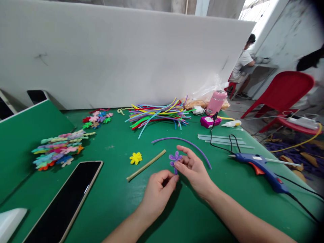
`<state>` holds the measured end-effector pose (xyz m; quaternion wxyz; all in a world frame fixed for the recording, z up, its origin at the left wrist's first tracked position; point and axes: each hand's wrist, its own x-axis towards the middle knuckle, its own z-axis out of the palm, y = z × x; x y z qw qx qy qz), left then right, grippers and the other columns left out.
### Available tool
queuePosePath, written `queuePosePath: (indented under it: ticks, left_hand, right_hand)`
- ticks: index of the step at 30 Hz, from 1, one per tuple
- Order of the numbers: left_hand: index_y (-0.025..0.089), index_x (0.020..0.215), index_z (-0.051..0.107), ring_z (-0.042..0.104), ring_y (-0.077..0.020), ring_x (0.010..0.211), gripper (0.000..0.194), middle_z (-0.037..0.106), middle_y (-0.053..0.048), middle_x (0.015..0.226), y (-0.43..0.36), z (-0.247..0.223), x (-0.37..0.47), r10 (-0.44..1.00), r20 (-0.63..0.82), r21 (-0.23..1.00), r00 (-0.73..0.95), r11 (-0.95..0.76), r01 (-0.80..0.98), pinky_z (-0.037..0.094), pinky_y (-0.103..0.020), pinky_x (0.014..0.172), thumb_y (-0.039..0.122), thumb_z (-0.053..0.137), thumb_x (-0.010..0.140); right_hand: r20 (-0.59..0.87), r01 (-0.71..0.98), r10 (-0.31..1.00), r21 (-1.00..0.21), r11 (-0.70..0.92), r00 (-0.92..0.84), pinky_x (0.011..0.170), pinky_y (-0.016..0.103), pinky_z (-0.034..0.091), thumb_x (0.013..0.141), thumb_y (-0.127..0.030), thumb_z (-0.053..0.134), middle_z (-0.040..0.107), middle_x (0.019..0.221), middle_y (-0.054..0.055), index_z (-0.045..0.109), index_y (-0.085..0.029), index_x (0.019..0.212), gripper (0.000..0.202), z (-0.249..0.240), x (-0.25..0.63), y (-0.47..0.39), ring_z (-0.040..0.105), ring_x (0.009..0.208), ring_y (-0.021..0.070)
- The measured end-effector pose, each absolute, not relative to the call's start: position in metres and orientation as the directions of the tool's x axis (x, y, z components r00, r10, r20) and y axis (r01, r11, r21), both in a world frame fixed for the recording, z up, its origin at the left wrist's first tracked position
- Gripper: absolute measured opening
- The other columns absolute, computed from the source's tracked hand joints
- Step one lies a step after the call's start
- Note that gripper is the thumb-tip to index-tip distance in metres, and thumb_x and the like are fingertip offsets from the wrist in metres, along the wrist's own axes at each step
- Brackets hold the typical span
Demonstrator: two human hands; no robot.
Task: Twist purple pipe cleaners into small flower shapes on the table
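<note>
Between my two hands is a purple pipe-cleaner flower [175, 156], its petals looped at the top. My right hand [193, 168] pinches it at the petals between thumb and fingers. Lower down, my left hand [160, 189] is closed on the purple end that hangs below the petals. Behind them a loose purple pipe cleaner [187, 140] curves across the table. To the left lie a thin tan stick [146, 165] and a yellow flower [136, 158].
A blue glue gun [260, 168] and clear glue sticks [222, 140] lie right. Behind are a pile of coloured pipe cleaners [158, 116], a pink bottle [216, 102] and a purple box [210, 121]. Left are a phone [68, 199] and stacked flowers [59, 148]. A person [243, 62] sits beyond.
</note>
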<state>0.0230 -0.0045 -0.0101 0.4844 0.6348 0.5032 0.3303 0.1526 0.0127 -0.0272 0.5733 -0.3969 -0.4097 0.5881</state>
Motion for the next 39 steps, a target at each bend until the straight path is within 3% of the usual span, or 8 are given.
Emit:
queuePosePath:
  ticks: [8, 16, 23, 28, 34, 39]
  left_hand:
    - [0.019, 0.048, 0.04, 0.032, -0.01, 0.047, 0.03, 0.036, 0.005, 0.047, -0.005, -0.015, 0.024, 0.954, -0.026, 0.933, 0.3, -0.085, 0.351, 0.026, -0.023, 0.046, 0.03, 0.049, 0.074]
    - [0.02, 0.054, 0.038, 0.034, -0.0118, 0.052, 0.027, 0.036, 0.004, 0.052, -0.002, -0.011, 0.022, 0.953, -0.014, 0.911, 0.302, -0.112, 0.396, 0.028, -0.023, 0.05, 0.03, 0.04, 0.079]
    - [0.021, 0.052, 0.034, 0.034, -0.0123, 0.052, 0.028, 0.035, 0.004, 0.051, 0.0, -0.009, 0.025, 0.956, 0.011, 0.892, 0.292, -0.141, 0.429, 0.028, -0.024, 0.051, 0.028, 0.042, 0.079]
    - [0.02, 0.05, 0.035, 0.034, -0.0117, 0.05, 0.026, 0.035, 0.005, 0.049, -0.001, -0.007, 0.023, 0.967, -0.003, 0.877, 0.254, -0.12, 0.466, 0.026, -0.023, 0.049, 0.023, 0.046, 0.073]
    - [0.019, 0.05, 0.04, 0.036, -0.0115, 0.053, 0.024, 0.037, 0.004, 0.051, -0.013, 0.005, 0.015, 0.941, -0.114, 0.934, 0.317, -0.007, 0.357, 0.029, -0.023, 0.05, 0.022, 0.047, 0.073]
    - [0.017, 0.058, 0.049, 0.04, -0.0124, 0.056, 0.028, 0.043, 0.003, 0.056, -0.018, 0.014, 0.012, 0.945, -0.214, 0.971, 0.249, 0.178, 0.157, 0.033, -0.023, 0.054, 0.037, 0.048, 0.078]
  right_hand:
    - [-0.009, -0.32, 1.0, -0.947, -0.015, -0.022, 0.054, 0.023, 0.037, 0.065, -0.024, 0.07, 0.054, 0.061, -0.005, 0.047, -0.02, 0.11, 0.05, -0.028, 0.151, 0.011, 0.051, 0.055, 0.01]
    - [0.036, -0.277, 0.999, -0.96, 0.034, -0.003, 0.053, 0.023, 0.036, 0.069, -0.03, 0.066, 0.052, 0.062, -0.005, 0.046, -0.02, 0.109, 0.046, -0.027, 0.152, 0.015, 0.05, 0.057, 0.0115]
    - [0.079, -0.135, 0.996, -0.987, 0.085, 0.049, 0.054, 0.024, 0.033, 0.073, -0.025, 0.062, 0.046, 0.06, -0.006, 0.043, -0.019, 0.111, 0.043, -0.02, 0.152, 0.012, 0.045, 0.054, 0.0108]
    - [0.062, -0.173, 0.998, -0.983, 0.06, -0.008, 0.053, 0.024, 0.034, 0.074, -0.027, 0.062, 0.047, 0.061, -0.006, 0.043, -0.019, 0.111, 0.043, -0.024, 0.153, 0.014, 0.046, 0.055, 0.0112]
    - [0.084, -0.195, 0.996, -0.978, 0.078, -0.023, 0.052, 0.024, 0.035, 0.078, -0.029, 0.059, 0.05, 0.064, -0.004, 0.043, -0.019, 0.112, 0.039, -0.022, 0.154, 0.013, 0.045, 0.056, 0.0104]
    - [0.057, -0.205, 0.998, -0.977, 0.054, -0.01, 0.052, 0.023, 0.035, 0.076, -0.03, 0.061, 0.05, 0.062, -0.005, 0.045, -0.02, 0.11, 0.039, -0.016, 0.151, 0.008, 0.046, 0.054, 0.0101]
